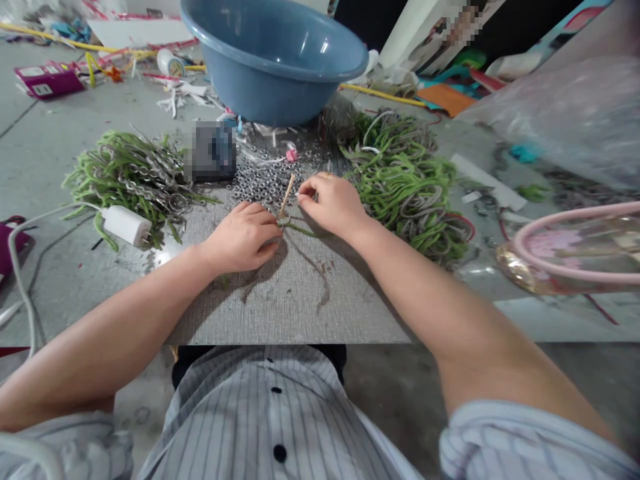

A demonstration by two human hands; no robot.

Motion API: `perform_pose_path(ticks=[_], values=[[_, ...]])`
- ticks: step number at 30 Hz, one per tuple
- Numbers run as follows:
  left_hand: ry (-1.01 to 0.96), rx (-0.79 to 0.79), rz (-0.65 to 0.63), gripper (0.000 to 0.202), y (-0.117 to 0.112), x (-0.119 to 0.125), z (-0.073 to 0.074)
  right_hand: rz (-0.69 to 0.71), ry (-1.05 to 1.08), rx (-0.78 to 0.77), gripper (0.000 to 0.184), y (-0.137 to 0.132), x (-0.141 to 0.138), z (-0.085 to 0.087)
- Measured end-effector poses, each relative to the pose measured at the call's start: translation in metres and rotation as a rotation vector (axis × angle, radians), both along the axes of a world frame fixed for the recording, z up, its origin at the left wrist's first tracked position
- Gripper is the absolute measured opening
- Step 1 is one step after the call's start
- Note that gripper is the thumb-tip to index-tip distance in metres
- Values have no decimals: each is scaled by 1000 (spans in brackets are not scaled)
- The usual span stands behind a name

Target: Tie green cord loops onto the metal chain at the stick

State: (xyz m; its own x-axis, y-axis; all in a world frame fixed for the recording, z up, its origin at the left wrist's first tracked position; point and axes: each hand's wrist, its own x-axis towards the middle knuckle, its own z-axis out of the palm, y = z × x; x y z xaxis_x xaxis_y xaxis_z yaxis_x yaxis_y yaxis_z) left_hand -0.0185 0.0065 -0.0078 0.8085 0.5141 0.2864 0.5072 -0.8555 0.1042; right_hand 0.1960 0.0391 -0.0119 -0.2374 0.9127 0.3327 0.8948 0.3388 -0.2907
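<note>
My left hand rests on the grey textured board, its fingers curled and closed at a knotted spot in the green and grey cords. A thin wooden stick stands tilted at that knot, beside my left fingertips. Across from it, my right hand is closed in a pinch, with a tiny pale bit showing at the fingertips; what it is cannot be made out. Loose cord ends trail over the board towards me. Many small shiny metal rings or beads lie scattered just beyond my hands.
A big blue basin stands behind the beads. Bundles of green and grey cords lie left and right. A blurred-out dark object, a white charger plug and a pink-handled clear bag surround the board.
</note>
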Motion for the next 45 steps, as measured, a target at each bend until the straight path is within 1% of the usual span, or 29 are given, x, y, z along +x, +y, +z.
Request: perform_pose_path(ticks=[2,5,7,11,14,20,23,26,30,33,37,42,45], values=[[6,6,-5,28,0,0,0,4,153,-26,6,-12,0,3],[12,-2,-12,30,-1,1,0,47,296,-198,6,-36,-5,3],[6,-14,-12,32,-2,1,0,57,278,-235,6,-49,-11,0],[1,-26,-47,30,-1,2,-1,71,150,-175,11,-60,-18,-8],[9,-35,-70,29,-1,2,-1,67,102,-164,16,-59,-17,-11],[0,-44,-63,32,-1,3,0,104,28,-132,24,-56,-14,-17],[-3,-51,-65,30,-1,3,0,136,65,-83,29,-56,-10,-16],[-37,-44,-33,27,1,1,0,155,183,-50,32,-53,4,-8],[-52,8,76,29,4,-1,3,7,317,11,25,-44,35,6],[-51,15,137,31,5,-2,4,-83,281,-29,18,-37,55,9],[-91,30,192,32,6,-2,2,-110,103,-41,12,-30,65,1],[-104,49,207,30,6,-3,1,-70,4,20,13,-26,60,-17],[-109,76,233,29,7,-4,1,-77,-50,40,12,-23,57,-26]])
